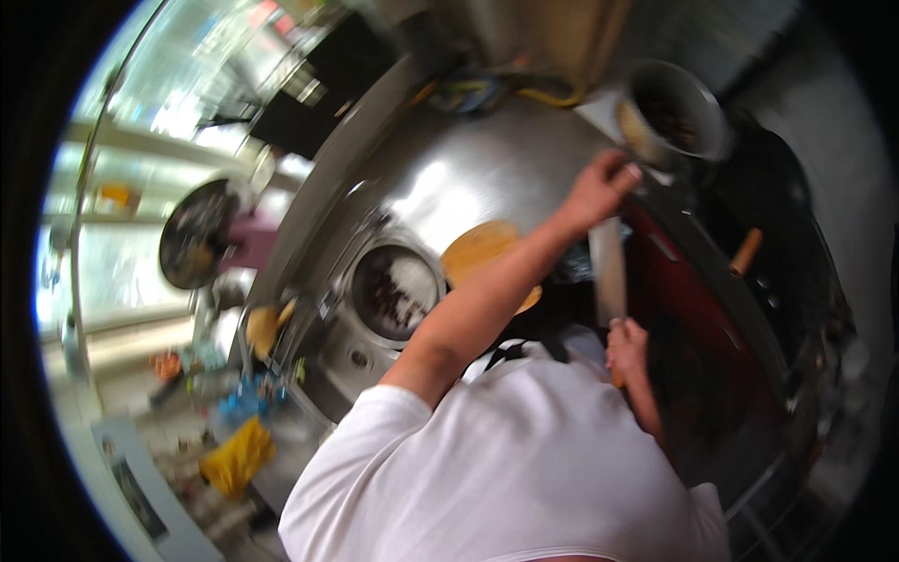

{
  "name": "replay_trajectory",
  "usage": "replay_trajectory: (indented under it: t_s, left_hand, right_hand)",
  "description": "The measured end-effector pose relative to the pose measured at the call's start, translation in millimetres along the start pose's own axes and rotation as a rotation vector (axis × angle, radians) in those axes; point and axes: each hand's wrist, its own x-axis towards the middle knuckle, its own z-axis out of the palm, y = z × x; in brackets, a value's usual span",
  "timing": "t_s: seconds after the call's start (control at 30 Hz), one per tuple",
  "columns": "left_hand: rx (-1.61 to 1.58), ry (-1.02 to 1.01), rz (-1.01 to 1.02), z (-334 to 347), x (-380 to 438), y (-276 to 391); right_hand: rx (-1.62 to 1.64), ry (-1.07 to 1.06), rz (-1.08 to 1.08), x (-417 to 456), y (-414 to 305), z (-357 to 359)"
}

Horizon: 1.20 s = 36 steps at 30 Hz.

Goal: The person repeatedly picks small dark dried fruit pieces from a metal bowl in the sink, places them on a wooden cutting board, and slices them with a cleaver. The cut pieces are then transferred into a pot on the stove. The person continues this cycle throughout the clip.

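My right hand (627, 348) is closed around the wooden handle of a wide-bladed kitchen knife (608, 270), whose blade points away from me. My left hand (605, 186) reaches across the steel counter (520, 151) with its fingers partly bent and nothing visible in it. Just beyond its fingers stands a deep pot (685, 88) with dark pieces inside. Beneath my left forearm lies a round wooden cutting board (477, 246), partly hidden. To the left, a round metal bowl (357, 312) in the sink area holds dark pieces and something white. The picture is blurred.
The sink (337, 372) is at the left of the counter. A black stove top (758, 190) with a wooden-handled pan or lid (746, 251) lies to the right. Red cabinet fronts (674, 281) run below the counter edge. A wok-like pan (193, 235) and a yellow bag (239, 456) are farther left.
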Motion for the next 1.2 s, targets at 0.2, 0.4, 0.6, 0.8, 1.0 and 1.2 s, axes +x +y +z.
replay_trajectory:
  t_s: [0.2,0.4,0.6,0.8,1.0,1.2]
  left_hand:
    - [0.316,0.323,-0.051,-100,-194,-118]
    - [0.791,0.801,-0.296,-273,-364,-231]
    - [1.112,1.001,-0.229,-375,-337,-244]
    - [1.194,0.849,-0.593,-405,-298,-260]
    - [1.16,0.822,-0.275,-381,-292,-241]
    - [0.855,0.298,0.274,-234,-233,-186]
  right_hand:
    - [-0.006,-0.091,-0.028,-2,-18,12]
    - [-0.088,-0.168,-0.057,-15,-36,42]
    - [-0.129,-0.182,-0.066,-37,-48,76]
    - [-0.126,-0.093,-0.077,-65,-42,89]
    - [-0.095,-0.022,-0.065,-76,-24,79]
    - [-0.13,-0.022,-0.022,-70,-22,77]
